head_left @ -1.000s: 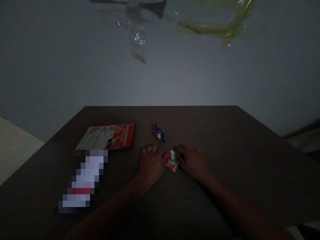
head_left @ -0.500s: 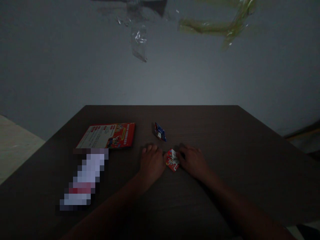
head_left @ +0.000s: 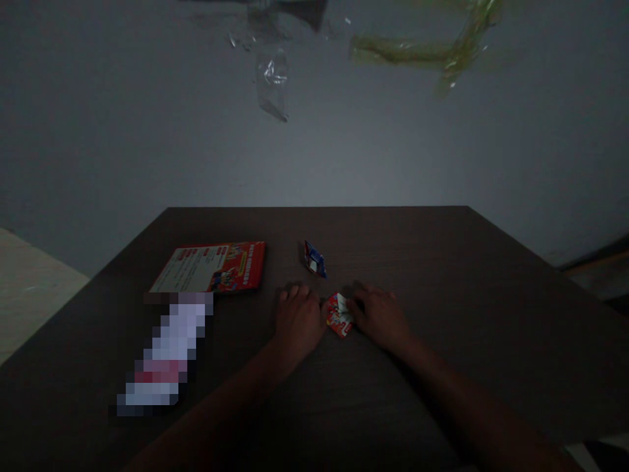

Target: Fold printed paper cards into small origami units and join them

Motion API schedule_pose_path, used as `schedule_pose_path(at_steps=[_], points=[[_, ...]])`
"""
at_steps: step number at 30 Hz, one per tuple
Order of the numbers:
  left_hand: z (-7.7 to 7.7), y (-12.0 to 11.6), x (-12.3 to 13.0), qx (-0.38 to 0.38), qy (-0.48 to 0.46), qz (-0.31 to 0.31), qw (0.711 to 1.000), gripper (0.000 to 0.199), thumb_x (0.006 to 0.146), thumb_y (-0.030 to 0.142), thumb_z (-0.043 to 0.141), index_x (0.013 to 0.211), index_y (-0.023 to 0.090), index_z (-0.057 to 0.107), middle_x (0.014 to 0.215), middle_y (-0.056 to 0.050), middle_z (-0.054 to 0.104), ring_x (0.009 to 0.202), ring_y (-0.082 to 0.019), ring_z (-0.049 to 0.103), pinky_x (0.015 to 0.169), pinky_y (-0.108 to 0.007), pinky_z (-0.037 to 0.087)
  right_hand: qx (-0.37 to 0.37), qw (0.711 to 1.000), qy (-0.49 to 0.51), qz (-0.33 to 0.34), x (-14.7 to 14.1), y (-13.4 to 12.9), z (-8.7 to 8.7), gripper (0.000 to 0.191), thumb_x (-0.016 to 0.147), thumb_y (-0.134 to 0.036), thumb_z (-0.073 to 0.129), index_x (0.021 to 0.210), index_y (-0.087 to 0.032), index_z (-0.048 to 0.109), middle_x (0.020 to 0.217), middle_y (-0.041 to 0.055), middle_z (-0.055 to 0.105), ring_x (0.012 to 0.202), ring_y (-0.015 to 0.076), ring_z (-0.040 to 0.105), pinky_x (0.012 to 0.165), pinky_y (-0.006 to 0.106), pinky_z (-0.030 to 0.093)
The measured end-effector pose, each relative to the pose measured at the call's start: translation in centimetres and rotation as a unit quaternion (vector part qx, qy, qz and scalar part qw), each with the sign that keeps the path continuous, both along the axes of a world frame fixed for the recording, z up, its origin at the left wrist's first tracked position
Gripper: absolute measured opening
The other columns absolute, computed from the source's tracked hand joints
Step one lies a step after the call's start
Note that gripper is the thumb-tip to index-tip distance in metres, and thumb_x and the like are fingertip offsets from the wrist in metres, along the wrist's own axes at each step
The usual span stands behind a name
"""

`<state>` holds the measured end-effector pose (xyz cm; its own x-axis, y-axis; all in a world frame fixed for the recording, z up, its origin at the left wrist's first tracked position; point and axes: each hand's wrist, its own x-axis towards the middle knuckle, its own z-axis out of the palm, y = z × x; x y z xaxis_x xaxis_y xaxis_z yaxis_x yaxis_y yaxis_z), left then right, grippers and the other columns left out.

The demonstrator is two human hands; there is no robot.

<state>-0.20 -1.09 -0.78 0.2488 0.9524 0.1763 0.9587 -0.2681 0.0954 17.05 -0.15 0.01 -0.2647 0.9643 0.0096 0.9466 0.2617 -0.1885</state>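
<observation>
A small folded piece of printed paper, red with a white part, lies on the dark wood-grain table between my two hands. My left hand rests on its left edge, fingers curled, with the thumb side against the paper. From the right, my right hand has its thumb and forefinger closed on the white part. The undersides of both hands are hidden. Just beyond them stands a blue folded paper piece with a white bit in its middle.
A red and cream printed booklet lies at the left. Nearer me is a pale, pixelated long object that I cannot make out. Behind the table rises a grey wall with clear tape and yellowish tape on it.
</observation>
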Motion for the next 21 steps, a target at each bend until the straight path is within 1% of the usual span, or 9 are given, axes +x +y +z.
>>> schedule_pose_path(at_steps=[4, 7, 8, 11, 13, 14, 17, 19, 21], points=[[-0.1, 0.0, 0.0, 0.002, -0.002, -0.004, 1.0, 0.036, 0.092, 0.038, 0.038, 0.082, 0.015, 0.064, 0.092, -0.011, 0.06, 0.092, -0.026, 0.051, 0.078, -0.04, 0.036, 0.01, 1.0, 0.009, 0.003, 0.0, 0.1, -0.3, 0.032, 0.093, -0.036, 0.037, 0.087, -0.019, 0.063, 0.094, 0.0088, 0.063, 0.089, 0.0238, 0.059, 0.076, 0.037, 0.036], [-0.1, 0.1, -0.3, -0.004, -0.028, -0.02, 0.999, 0.035, 0.093, 0.038, 0.038, 0.082, 0.017, 0.063, 0.092, -0.009, 0.059, 0.093, -0.025, 0.05, 0.078, -0.039, 0.036, 0.02, 0.999, 0.037, 0.013, 0.4, 0.2, -0.7, 0.031, 0.093, -0.036, 0.038, 0.089, -0.019, 0.063, 0.091, 0.0077, 0.063, 0.088, 0.0218, 0.059, 0.077, 0.036, 0.036], [-0.1, 0.2, -0.6, -0.007, -0.042, -0.032, 0.999, 0.034, 0.093, 0.038, 0.039, 0.082, 0.017, 0.063, 0.093, -0.008, 0.059, 0.093, -0.024, 0.05, 0.079, -0.039, 0.036, 0.021, 0.998, 0.054, 0.023, 0.7, 0.3, -0.8, 0.03, 0.093, -0.036, 0.039, 0.088, -0.019, 0.063, 0.09, 0.007, 0.063, 0.086, 0.0208, 0.059, 0.077, 0.035, 0.037], [-0.1, 0.5, -1.5, -0.022, -0.092, -0.089, 0.992, 0.026, 0.09, 0.038, 0.046, 0.083, 0.019, 0.063, 0.094, -0.005, 0.058, 0.094, -0.021, 0.05, 0.08, -0.036, 0.036, 0.014, 0.988, 0.132, 0.085, 1.9, 0.5, -1.3, 0.025, 0.091, -0.034, 0.045, 0.081, -0.019, 0.063, 0.084, 0.0042, 0.062, 0.082, 0.0173, 0.058, 0.076, 0.031, 0.039], [0.1, 0.7, -2.1, -0.035, -0.116, -0.138, 0.983, 0.02, 0.089, 0.036, 0.051, 0.088, 0.021, 0.064, 0.095, -0.003, 0.059, 0.094, -0.019, 0.05, 0.081, -0.034, 0.035, 0.017, 0.975, 0.179, 0.129, 2.8, 0.6, -1.4, 0.017, 0.087, -0.032, 0.054, 0.087, -0.02, 0.065, 0.089, 0.0047, 0.063, 0.085, 0.0174, 0.058, 0.078, 0.031, 0.041], [0.2, 0.7, -2.4, -0.04, -0.12, -0.164, 0.978, 0.018, 0.089, 0.033, 0.051, 0.091, 0.022, 0.064, 0.096, -0.002, 0.06, 0.094, -0.019, 0.05, 0.081, -0.034, 0.035, 0.018, 0.97, 0.191, 0.147, 3.2, 0.6, -1.4, 0.015, 0.087, -0.03, 0.055, 0.09, -0.02, 0.066, 0.091, 0.0052, 0.064, 0.087, 0.0175, 0.058, 0.079, 0.03, 0.042], [0.7, 0.5, -2.9, -0.049, -0.104, -0.221, 0.968, 0.019, 0.09, 0.028, 0.048, 0.099, 0.025, 0.065, 0.098, -0.002, 0.061, 0.095, -0.019, 0.049, 0.084, -0.036, 0.034, 0.026, 0.964, 0.18, 0.193, 4.0, 0.3, -1.2, 0.018, 0.086, -0.023, 0.054, 0.098, -0.023, 0.067, 0.099, 0.006, 0.064, 0.094, 0.019, 0.057, 0.083, 0.033, 0.043], [1.0, 0.3, -2.9, -0.045, -0.098, -0.231, 0.967, 0.021, 0.09, 0.028, 0.047, 0.099, 0.024, 0.066, 0.098, -0.003, 0.061, 0.095, -0.02, 0.049, 0.086, -0.037, 0.034, 0.035, 0.965, 0.158, 0.206, 4.1, 0.1, -0.9, 0.023, 0.085, -0.02, 0.054, 0.103, -0.024, 0.067, 0.104, 0.0063, 0.064, 0.099, 0.0205, 0.056, 0.086, 0.036, 0.042], [1.0, 0.1, -2.7, -0.041, -0.098, -0.226, 0.968, 0.022, 0.091, 0.03, 0.046, 0.096, 0.024, 0.066, 0.097, -0.003, 0.061, 0.095, -0.02, 0.049, 0.086, -0.038, 0.034, 0.039, 0.967, 0.146, 0.205, 3.9, -0.2, -0.6, 0.022, 0.085, -0.02, 0.054, 0.102, -0.024, 0.068, 0.104, 0.006, 0.064, 0.098, 0.0207, 0.057, 0.086, 0.037, 0.043]])
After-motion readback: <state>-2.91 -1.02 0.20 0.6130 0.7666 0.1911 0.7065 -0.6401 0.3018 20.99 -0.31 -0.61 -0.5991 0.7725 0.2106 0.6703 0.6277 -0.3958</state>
